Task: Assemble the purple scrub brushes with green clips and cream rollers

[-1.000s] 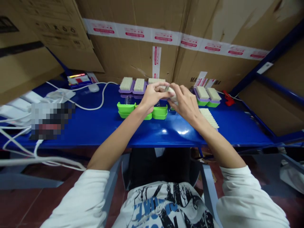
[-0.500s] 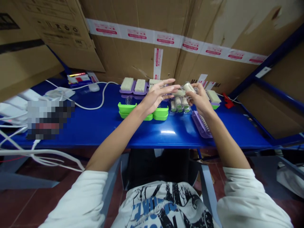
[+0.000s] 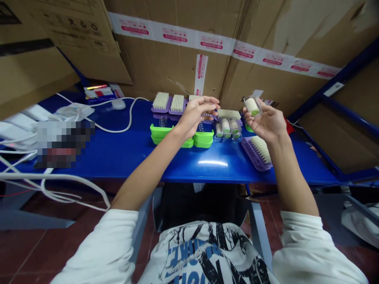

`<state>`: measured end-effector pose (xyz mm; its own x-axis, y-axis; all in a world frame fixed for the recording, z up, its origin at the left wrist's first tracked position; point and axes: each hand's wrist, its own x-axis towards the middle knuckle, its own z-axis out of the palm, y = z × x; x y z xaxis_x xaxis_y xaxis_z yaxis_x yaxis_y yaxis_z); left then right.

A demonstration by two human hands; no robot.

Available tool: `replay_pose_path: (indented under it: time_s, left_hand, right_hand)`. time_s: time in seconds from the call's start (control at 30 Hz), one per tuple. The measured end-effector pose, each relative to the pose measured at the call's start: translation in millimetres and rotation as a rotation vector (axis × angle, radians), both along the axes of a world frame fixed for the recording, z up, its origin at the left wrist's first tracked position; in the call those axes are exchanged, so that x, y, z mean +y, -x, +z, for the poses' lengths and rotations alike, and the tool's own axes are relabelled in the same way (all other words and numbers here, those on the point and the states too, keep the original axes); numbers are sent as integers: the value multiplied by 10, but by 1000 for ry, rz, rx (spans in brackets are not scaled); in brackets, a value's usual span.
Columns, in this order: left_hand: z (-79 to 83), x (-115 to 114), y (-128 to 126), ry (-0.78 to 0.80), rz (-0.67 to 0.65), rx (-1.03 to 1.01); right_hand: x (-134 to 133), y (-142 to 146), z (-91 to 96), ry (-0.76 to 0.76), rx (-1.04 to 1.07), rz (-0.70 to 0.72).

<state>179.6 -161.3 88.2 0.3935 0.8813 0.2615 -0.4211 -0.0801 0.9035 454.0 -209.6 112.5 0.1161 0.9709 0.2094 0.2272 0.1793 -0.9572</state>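
My right hand grips a clear plastic case with a cream roll and a green end inside, raised above the back of the table. My left hand hovers with fingers loosely stretched, holding nothing. Below it stand bright green plastic shells, partly hidden by the forearm, with metal springs upright behind them. Several similar clear cases are stacked between my hands. A purple brush with cream bristles lies left of my right wrist, bristles up.
More purple-based brushes line the back against a cardboard wall. White cables and a power strip cover the left of the blue table. A red object lies at the right.
My right hand has moved right, away from the stacked cases, turning palm up with a clear case in its fingers. My left hand stays nearly in place, its fingers slightly more bent.
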Motion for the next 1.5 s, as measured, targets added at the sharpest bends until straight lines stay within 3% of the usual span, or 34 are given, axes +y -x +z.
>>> replay_pose_path:
  time_s: [0.17, 0.37, 0.57, 0.63, 0.83, 0.93, 1.03, 1.13, 1.23, 1.33, 1.43, 1.5]
  left_hand:
    - [5, 15, 7, 10, 13, 4]
    - [1, 45, 14, 17, 46, 27]
    - [-42, 75, -26, -60, 102, 118]
    - [-82, 83, -54, -206, 138, 241]
    - [-226, 9, -105, -937, 295, 787]
    - [-248, -52, -105, -1087, 250, 893]
    - [-219, -100, -132, -1128, 265, 826]
    - [-193, -118, -220, -1037, 318, 649]
    - [-218, -99, -345, -840, 279, 503]
    - [-264, -71, -439, -488, 148, 316]
    - [-269, -69, -458, -84, -73, 63]
    - [-243, -85, -432, 75, -163, -49]
  right_hand:
    - [-8, 13, -106, 76, 157, -108]
    - [-30, 75, -165, 138, 200, -29]
    - [-1, 42, -202, 13, 137, -133]
    - [22, 43, -204, 16, 131, -118]
    - [108, 20, -217, 92, 258, -1]
    - [128, -34, -213, 68, 250, -46]
    - [62, -22, -184, 33, 220, -30]
    - [-73, 103, -156, -12, 151, 29]
    - [-151, 251, -125, -72, -22, 66]
    - [-104, 325, -26, -174, -289, 54]
    - [6, 363, 159, -302, -638, 46]
    - [71, 386, 295, -378, -790, 40]
